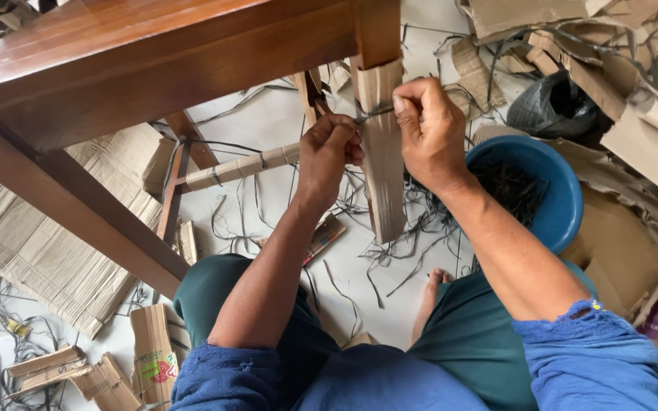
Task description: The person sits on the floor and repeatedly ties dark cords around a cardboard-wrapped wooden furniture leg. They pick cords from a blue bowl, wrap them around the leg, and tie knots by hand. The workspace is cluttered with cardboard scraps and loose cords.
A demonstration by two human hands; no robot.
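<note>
Cardboard-wrapped table leg (pixel 382 152) stands near centre, long axis vertical, its lower end hidden by the wrap. Left hand (pixel 329 156) and right hand (pixel 429 129) each pinch closed on a dark strap (pixel 375 114) crossing it horizontally; fingertips obscured.

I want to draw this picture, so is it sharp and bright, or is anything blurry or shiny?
In the head view, soft even daylight, no hard shadows; both hands, left hand and right hand, look sharp on the cardboard-wrapped table leg; the wooden tabletop shows a mild sheen; the blue sleeves at the bottom edge look slightly soft and stretched.
</note>
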